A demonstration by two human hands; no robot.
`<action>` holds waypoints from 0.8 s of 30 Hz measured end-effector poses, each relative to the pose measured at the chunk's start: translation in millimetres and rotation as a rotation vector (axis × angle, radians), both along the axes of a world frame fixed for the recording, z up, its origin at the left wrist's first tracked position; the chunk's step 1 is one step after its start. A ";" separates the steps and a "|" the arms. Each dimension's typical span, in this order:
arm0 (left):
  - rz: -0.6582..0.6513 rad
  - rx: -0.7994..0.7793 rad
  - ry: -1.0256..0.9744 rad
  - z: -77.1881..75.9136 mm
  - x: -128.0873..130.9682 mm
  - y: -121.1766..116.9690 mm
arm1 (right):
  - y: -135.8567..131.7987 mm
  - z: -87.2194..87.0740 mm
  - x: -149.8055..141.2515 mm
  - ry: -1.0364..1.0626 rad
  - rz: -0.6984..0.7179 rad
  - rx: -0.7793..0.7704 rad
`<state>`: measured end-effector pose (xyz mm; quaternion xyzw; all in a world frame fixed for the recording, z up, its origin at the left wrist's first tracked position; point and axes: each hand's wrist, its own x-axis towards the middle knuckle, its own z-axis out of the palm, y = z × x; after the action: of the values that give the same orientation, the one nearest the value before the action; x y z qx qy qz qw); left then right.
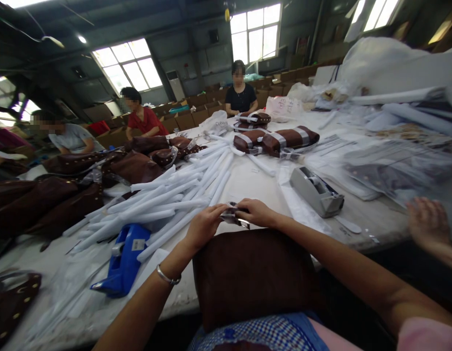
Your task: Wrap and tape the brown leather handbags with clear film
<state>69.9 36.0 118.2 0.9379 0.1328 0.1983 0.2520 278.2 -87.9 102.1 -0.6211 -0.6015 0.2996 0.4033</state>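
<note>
Workshop w/ bright windows (254, 31), seen from the head cam: a long pale table (244, 187) is loaded w/ goods, and co-workers (147, 119) are spotted along its far side. Up front now, a dk brown bag (253, 273) is propped upright at the near edge, right against the wearer's checked apron (262, 334). Just above its top edge, a small strap piece (231, 217) w/ a shiny metal bit is being pinched by both hands: L hand (206, 225) closed on one end, R hand (257, 212) closed on the other; exact finger detail can't be told, too small. A bracelet (168, 275) is worn on the L wrist. Over to the L, a blue tape dispenser (125, 261) is set beside a heap of white rolls (167, 202), w/ brown bags (61, 197) piled beyond. To the R, a grey dispenser (315, 191) is parked near plastic sheets (390, 168); another person's hand (430, 222) is seen at the table's edge, apart from the bag.
</note>
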 end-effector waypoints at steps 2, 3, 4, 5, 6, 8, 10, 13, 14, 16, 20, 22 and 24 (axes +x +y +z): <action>0.087 0.047 -0.011 2.2 0.3 2.1 | 2.2 -1.3 11.9 0.177 0.001 -0.123; 0.130 0.058 -0.026 3.8 1.0 3.8 | 3.4 -1.6 18.0 0.273 0.018 -0.185; 0.173 0.065 -0.052 5.7 1.9 5.8 | 4.4 -1.8 23.6 0.366 0.042 -0.245; 0.223 0.065 -0.080 7.8 3.1 7.9 | 5.2 -1.8 28.2 0.454 0.068 -0.304; 0.279 0.059 -0.106 10.0 4.5 10.0 | 5.9 -1.9 31.8 0.534 0.094 -0.361; 0.365 0.032 -0.124 14.3 7.9 12.9 | 7.1 -2.3 35.8 0.667 0.137 -0.468; 0.350 -0.011 -0.091 17.4 12.1 13.0 | 8.6 -3.4 36.8 0.769 0.165 -0.550; 0.211 -0.048 -0.024 19.0 19.4 7.8 | 11.9 -5.6 37.7 0.882 0.161 -0.610; 0.178 -0.053 -0.014 19.0 21.7 5.4 | 13.0 -6.0 38.2 0.914 0.151 -0.617; 0.130 -0.063 -0.004 18.4 25.5 0.9 | 14.6 -5.9 39.3 0.978 0.128 -0.616; 0.079 -0.091 -0.012 16.9 28.9 -3.1 | 14.2 -3.8 38.2 1.094 0.111 -0.609; 0.084 -0.109 -0.027 17.0 29.7 -3.1 | 13.1 -3.8 36.2 1.134 0.108 -0.614; 0.099 -0.131 -0.042 17.7 30.7 -2.9 | 12.4 -4.9 34.6 1.163 0.102 -0.621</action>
<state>100.7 33.1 135.9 0.9072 0.1864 0.2212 0.3055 312.8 -75.5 97.2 -0.4163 -0.1998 0.7645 0.4498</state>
